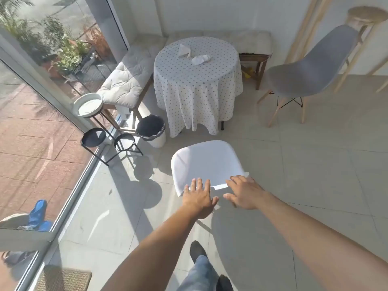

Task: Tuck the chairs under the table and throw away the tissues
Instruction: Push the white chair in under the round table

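Observation:
A white chair (206,161) stands on the tiles in front of me, its backrest top toward me. My left hand (198,199) hovers at the backrest's left end, fingers spread. My right hand (244,192) lies over its right end, fingers apart, holding nothing. Beyond it is a round table (197,89) under a dotted cloth. Two white tissues lie on top: a folded tissue (184,50) and a crumpled tissue (200,59). A grey chair (308,72) on wooden legs stands to the table's right, turned away from it.
A white bin with a black liner (151,131) stands left of the table's foot. Left of it are two black stands (93,137), a white dish on a stand (89,105) and a cushioned bench (128,80). A glass wall runs along the left. A wooden stool (366,16) stands far right.

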Motion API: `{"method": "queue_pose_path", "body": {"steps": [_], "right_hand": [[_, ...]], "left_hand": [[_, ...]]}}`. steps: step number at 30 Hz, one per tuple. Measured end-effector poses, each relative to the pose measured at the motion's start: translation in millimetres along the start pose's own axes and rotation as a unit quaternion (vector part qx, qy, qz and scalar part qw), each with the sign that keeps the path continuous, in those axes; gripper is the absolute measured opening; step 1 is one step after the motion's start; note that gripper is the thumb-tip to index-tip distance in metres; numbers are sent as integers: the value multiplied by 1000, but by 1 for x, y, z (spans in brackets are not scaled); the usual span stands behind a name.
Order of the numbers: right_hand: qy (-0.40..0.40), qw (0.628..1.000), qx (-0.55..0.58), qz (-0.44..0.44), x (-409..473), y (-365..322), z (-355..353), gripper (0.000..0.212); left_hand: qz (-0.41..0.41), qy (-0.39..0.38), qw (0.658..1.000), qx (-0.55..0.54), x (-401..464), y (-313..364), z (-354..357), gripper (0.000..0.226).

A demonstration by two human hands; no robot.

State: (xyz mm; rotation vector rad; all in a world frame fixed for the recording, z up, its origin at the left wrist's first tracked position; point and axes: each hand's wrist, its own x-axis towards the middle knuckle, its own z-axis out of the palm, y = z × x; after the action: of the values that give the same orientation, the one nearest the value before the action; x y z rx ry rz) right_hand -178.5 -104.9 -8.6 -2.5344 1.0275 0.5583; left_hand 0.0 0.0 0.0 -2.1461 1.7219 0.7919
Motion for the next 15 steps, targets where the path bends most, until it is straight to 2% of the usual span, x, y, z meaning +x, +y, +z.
{"method": "queue_pose_path", "body": {"steps": [7,12,15], "right_hand": [[12,998,-48,-33,32,8,14,55],[9,997,-71,-43,45,23,16,62],[35,994,-95,-45,48,27,20,70]], "left_hand": [[11,17,1000,19,29,9,12,53],[27,40,998,41,46,3,22,55],[36,75,995,53,53,0,31,57]]}}
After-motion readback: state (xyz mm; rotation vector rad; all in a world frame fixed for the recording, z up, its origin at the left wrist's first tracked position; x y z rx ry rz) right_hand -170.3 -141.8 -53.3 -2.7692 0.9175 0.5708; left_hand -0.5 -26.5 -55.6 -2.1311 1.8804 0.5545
